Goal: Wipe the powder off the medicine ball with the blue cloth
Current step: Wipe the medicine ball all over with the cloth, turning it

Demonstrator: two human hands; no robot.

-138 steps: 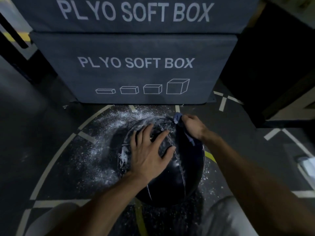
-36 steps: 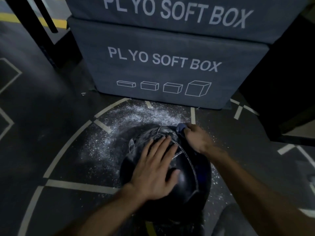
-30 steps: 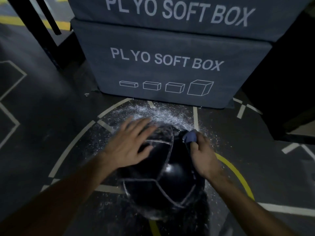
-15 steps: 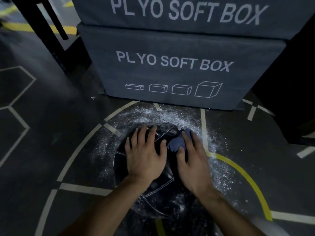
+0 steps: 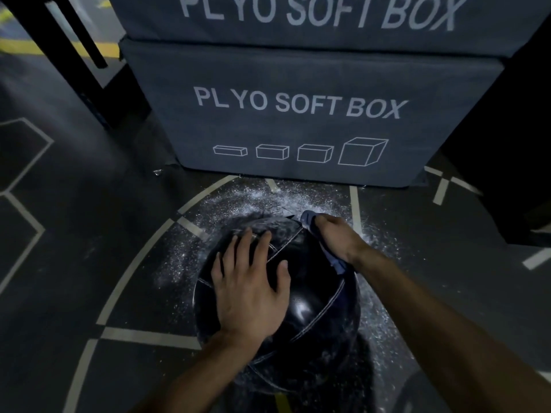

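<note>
A black medicine ball (image 5: 313, 305) with pale seams rests on the dark floor in the lower middle of the head view. My left hand (image 5: 250, 287) lies flat on its top left, fingers spread. My right hand (image 5: 337, 236) is closed on the blue cloth (image 5: 308, 219) and presses it against the ball's far right side; a corner of the cloth hangs below my wrist. White powder (image 5: 256, 201) lies scattered on the floor around the ball, and a faint dusting shows on the ball's far upper face.
Two stacked dark soft plyo boxes (image 5: 301, 114) stand right behind the ball. A black metal frame (image 5: 68, 49) rises at the upper left. A dark block (image 5: 512, 144) sits at the right. Pale floor lines (image 5: 143, 338) curve around the ball.
My right hand has slid the cloth from the ball's top middle out to its far right side. My left hand has shifted slightly nearer and the ball has turned under it.
</note>
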